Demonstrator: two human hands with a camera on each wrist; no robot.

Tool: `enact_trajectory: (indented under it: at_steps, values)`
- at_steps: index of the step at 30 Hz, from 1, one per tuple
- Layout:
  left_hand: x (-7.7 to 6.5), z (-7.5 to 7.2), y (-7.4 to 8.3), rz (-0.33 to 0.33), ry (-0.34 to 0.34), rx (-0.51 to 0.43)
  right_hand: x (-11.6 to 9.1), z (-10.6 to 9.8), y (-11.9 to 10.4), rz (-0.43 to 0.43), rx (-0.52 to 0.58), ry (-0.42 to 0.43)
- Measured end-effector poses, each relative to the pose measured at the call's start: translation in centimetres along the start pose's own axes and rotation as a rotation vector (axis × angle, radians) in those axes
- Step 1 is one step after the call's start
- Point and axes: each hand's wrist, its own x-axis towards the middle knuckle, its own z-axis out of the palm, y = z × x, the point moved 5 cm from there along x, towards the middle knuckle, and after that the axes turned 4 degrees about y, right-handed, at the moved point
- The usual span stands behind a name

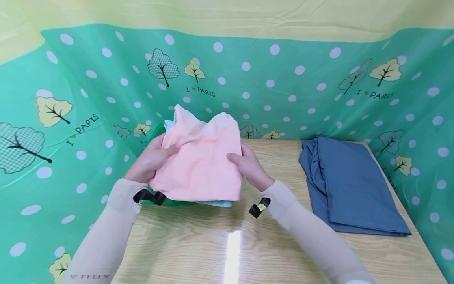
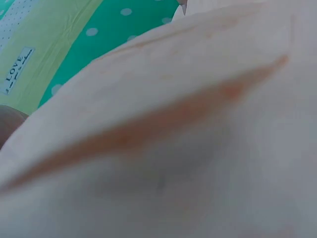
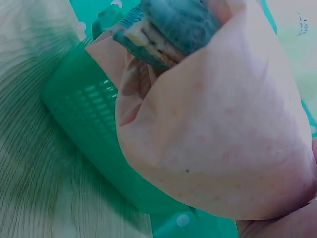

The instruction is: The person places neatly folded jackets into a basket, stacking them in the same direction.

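Observation:
Both hands hold up a folded pink cloth [image 1: 202, 165] above the left part of the table. My left hand [image 1: 150, 159] pinches its left side, thumb on the front face. On the opposite edge my right hand [image 1: 251, 165] grips it the same way, fingers hidden behind. Light blue cloth [image 1: 216, 203] peeks out below and at the upper left of the pink one; in the right wrist view a blue patterned bundle [image 3: 183, 25] shows at the pink fold. Pale fabric [image 2: 223, 163] fills most of the left wrist view. Behind the cloth is a green perforated basket [image 3: 84, 114], mostly covered in the head view.
A folded blue-grey cloth [image 1: 354, 189] lies at the right end of the wooden table [image 1: 191, 244]. Green dotted curtain [image 1: 255, 79] with tree prints hangs behind and along both sides.

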Motion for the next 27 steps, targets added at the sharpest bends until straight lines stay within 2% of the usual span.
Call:
enact_trajectory:
  at_steps: [5,13,21,27]
  values:
    - [1.3,-1.6,-0.4,-0.033,0.011,0.017,1.4,1.2,0.3,0.032,0.041,0.006]
    - [3.2,-4.4,-2.0,-0.074,0.038,0.006,3.1,3.4,0.5,0.067,0.089,-0.021]
    - [4.6,-6.4,-4.9,-0.123,0.008,-0.025,4.3,5.0,2.2,0.153,0.093,-0.083]
    - [5.8,-7.7,-7.3,-0.152,0.015,-0.057,5.4,5.9,3.2,0.200,0.115,-0.135]
